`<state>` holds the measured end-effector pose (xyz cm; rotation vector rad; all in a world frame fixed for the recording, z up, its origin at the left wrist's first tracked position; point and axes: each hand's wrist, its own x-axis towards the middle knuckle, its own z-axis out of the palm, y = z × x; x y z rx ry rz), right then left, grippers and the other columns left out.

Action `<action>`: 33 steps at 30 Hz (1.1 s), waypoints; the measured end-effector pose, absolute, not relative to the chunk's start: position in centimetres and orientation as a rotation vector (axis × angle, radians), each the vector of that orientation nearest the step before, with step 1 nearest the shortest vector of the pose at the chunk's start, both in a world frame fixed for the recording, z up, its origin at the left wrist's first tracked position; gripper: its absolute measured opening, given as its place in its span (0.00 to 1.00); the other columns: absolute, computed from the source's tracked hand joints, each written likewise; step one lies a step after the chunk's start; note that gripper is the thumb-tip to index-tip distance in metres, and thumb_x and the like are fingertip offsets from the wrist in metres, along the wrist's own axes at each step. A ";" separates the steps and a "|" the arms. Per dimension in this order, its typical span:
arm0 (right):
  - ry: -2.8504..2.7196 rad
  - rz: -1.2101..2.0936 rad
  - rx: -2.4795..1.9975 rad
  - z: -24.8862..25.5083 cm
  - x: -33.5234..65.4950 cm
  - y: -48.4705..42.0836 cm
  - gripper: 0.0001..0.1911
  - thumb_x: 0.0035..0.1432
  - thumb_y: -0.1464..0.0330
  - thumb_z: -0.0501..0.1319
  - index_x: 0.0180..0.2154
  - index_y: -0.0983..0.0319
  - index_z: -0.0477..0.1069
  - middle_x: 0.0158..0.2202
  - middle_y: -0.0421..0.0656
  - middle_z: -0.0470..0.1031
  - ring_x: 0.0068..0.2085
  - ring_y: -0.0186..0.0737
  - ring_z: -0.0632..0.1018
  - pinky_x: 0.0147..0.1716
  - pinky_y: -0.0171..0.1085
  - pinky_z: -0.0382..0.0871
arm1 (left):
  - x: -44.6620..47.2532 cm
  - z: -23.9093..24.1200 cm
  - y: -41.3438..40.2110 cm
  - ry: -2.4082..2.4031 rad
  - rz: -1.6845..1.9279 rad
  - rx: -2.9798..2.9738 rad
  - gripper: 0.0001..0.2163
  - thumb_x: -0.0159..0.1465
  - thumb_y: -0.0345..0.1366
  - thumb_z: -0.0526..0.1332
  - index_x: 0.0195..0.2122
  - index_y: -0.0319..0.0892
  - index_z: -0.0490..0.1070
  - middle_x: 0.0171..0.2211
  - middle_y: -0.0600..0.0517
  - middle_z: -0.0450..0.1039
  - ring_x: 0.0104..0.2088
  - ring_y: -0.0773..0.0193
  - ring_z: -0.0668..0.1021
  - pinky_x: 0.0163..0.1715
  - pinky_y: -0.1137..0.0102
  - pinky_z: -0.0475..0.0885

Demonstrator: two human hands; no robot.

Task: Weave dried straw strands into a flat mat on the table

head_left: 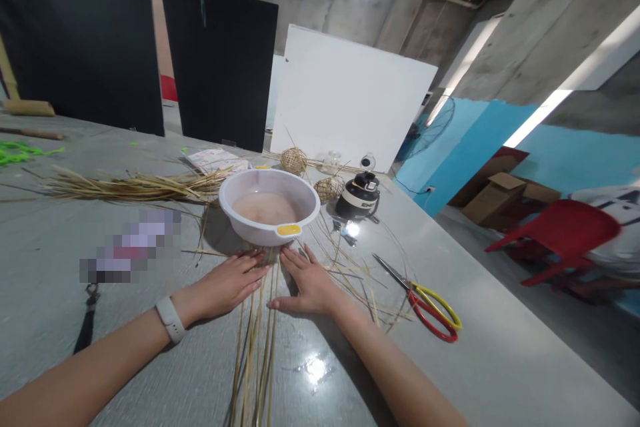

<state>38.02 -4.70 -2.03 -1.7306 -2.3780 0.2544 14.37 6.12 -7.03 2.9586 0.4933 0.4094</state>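
Note:
Several long thin bamboo strips (256, 353) run along the table toward me, side by side with small gaps. My left hand (227, 283) lies flat on the left of their far ends, fingers stretched out. From the other side my right hand (310, 283) rests on the strips with its fingers spread and the thumb reaching left. Both hands are open. Just beyond the fingertips stands a white plastic basin (235, 225) with yellow grips, holding cloudy water (265, 208). The strips' far ends are partly hidden under the fingers.
Scissors (417, 297) with red and yellow handles lie right. A bundle of strips (135, 185) lies left behind a blurred-out object (133, 247). Woven balls (293, 160) and a black-and-white jug (359, 197) stand behind. A person sits on a red chair (575, 233).

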 end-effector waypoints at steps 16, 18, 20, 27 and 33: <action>-2.376 0.299 -1.622 -2.6 38.7 -4.2 0.58 0.52 0.38 0.63 0.69 0.70 0.53 0.69 0.61 0.56 0.71 0.56 0.57 0.70 0.57 0.35 | 14.2 -6.8 6.2 0.461 0.485 2.909 0.20 0.75 0.42 0.49 0.66 0.50 0.65 0.66 0.46 0.65 0.65 0.51 0.68 0.63 0.53 0.62; -2.373 0.284 -1.625 -2.7 38.6 -4.3 0.58 0.52 0.38 0.63 0.69 0.72 0.53 0.69 0.61 0.56 0.71 0.55 0.57 0.70 0.56 0.34 | 14.2 -6.6 6.1 0.472 0.454 2.921 0.20 0.75 0.42 0.49 0.66 0.49 0.64 0.66 0.44 0.64 0.65 0.51 0.68 0.63 0.52 0.63; -2.369 0.269 -1.629 -2.6 38.5 -4.4 0.58 0.53 0.38 0.62 0.69 0.72 0.53 0.69 0.62 0.56 0.71 0.55 0.56 0.71 0.56 0.34 | 14.2 -6.3 6.0 0.477 0.419 2.940 0.21 0.75 0.42 0.48 0.66 0.48 0.64 0.66 0.44 0.64 0.64 0.51 0.68 0.63 0.53 0.63; -2.369 0.222 -1.638 -2.2 38.2 -5.0 0.54 0.55 0.39 0.61 0.68 0.71 0.55 0.69 0.61 0.57 0.70 0.56 0.57 0.70 0.58 0.35 | 14.2 -5.7 5.9 0.465 0.418 2.934 0.20 0.75 0.43 0.49 0.66 0.48 0.64 0.65 0.45 0.66 0.65 0.52 0.68 0.63 0.55 0.63; -2.361 0.194 -1.612 -1.4 38.2 -5.3 0.47 0.57 0.41 0.60 0.67 0.64 0.60 0.67 0.57 0.62 0.69 0.56 0.61 0.69 0.60 0.39 | 14.2 -5.2 5.6 0.494 0.467 2.883 0.21 0.76 0.45 0.47 0.67 0.48 0.63 0.65 0.45 0.65 0.64 0.52 0.69 0.64 0.53 0.62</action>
